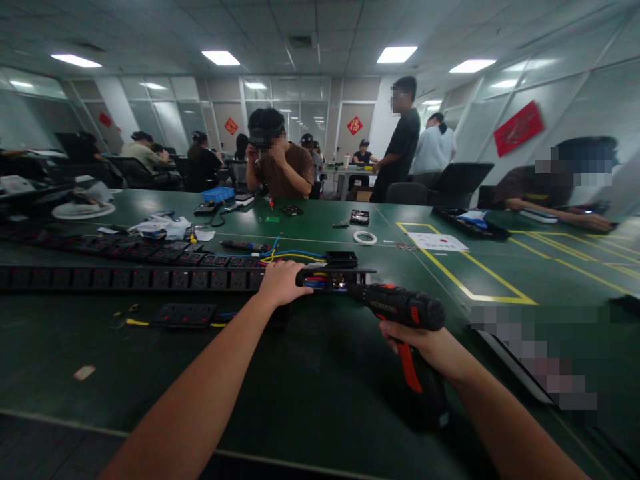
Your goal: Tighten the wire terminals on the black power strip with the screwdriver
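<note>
My left hand [283, 283] is closed around the right end of a long black power strip [175, 279], which lies across the green table. Coloured wires and metal parts show in the strip's open end, just right of my fingers. My right hand [420, 343] grips a black and orange cordless drill [403, 307] by its handle. The drill's nose points left at the open end; whether its bit touches a screw there is too small to tell. Blue and yellow wires [300, 255] run behind my left hand to a small black housing [341, 258].
A short socket piece [187, 313] with wires lies nearer me. A second socket row [165, 253], a dark pen-shaped tool [245, 247] and a white tape roll [365, 238] are behind. Yellow tape [500, 299] marks the table at right. A person [287, 163] sits opposite.
</note>
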`<move>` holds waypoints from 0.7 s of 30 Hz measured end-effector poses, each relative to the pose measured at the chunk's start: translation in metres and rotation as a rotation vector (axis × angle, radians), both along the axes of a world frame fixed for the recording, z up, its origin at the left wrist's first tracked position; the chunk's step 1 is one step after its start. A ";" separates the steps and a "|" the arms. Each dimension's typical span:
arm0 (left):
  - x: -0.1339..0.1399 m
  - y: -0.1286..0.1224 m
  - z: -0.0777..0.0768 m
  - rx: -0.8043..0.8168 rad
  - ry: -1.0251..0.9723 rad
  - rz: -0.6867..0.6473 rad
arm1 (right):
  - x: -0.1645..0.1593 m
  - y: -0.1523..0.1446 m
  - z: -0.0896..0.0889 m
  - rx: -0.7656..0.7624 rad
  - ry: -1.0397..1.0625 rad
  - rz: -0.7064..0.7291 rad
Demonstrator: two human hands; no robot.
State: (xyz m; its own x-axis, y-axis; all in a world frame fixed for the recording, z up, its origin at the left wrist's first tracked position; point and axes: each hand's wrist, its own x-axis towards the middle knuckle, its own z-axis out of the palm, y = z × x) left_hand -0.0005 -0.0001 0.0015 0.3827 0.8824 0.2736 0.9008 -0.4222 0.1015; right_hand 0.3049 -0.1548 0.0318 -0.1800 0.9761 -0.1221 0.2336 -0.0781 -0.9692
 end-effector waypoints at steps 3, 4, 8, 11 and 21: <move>0.000 0.001 0.000 -0.002 0.005 0.003 | 0.000 0.000 0.000 0.000 0.014 0.000; 0.000 0.001 0.000 -0.002 0.007 0.003 | 0.000 0.000 0.000 0.000 0.020 0.000; -0.001 0.002 -0.002 0.006 0.006 -0.004 | 0.001 0.002 -0.002 0.010 0.045 -0.005; -0.002 0.003 -0.003 0.006 0.002 -0.006 | 0.002 0.002 -0.004 0.010 0.043 -0.007; -0.001 0.002 -0.002 -0.005 0.001 0.007 | 0.004 0.004 -0.006 0.024 0.090 0.021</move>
State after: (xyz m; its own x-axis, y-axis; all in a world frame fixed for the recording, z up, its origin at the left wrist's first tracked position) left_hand -0.0012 0.0015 -0.0008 0.3767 0.8866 0.2685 0.9039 -0.4152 0.1026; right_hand 0.3090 -0.1507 0.0254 -0.2094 0.9745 -0.0810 0.1465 -0.0506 -0.9879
